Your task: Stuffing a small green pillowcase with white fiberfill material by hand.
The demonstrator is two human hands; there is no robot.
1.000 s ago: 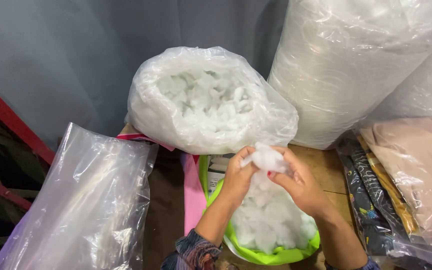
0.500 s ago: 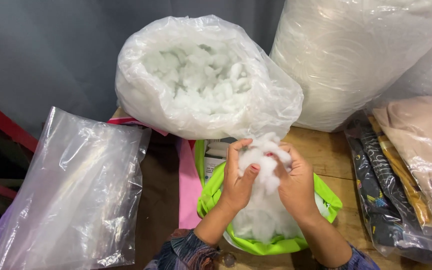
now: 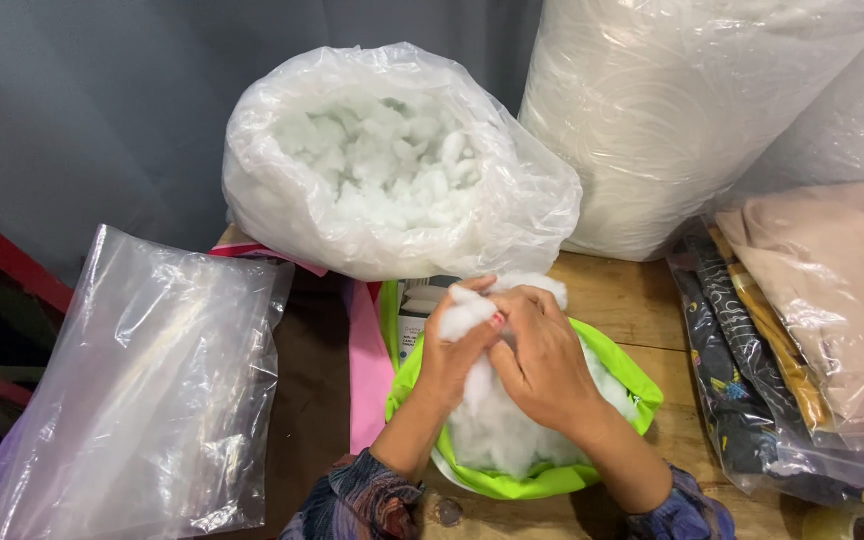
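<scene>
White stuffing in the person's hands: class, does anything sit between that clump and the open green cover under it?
Nothing visible does. Both the left hand and right hand grip the white stuffing directly above the green cover, whose mouth lies open and already holds more filling. The big open bag of stuffing stands behind, apart.

The tall white roll of wadding (image 3: 692, 110) at far right runs out past the top edge, and the stacked fabric packs in clear sleeves (image 3: 812, 330) are cut off at the right and lower edges. The hands (image 3: 507, 350) cover the middle of the white stuffing (image 3: 497, 435) in the lime-green cover (image 3: 622, 365), so what the fingertips pinch cannot be told. Behind them, a small carton (image 3: 417, 305) shows only one corner between the open stuffing bag (image 3: 392, 160) and the green rim.
</scene>
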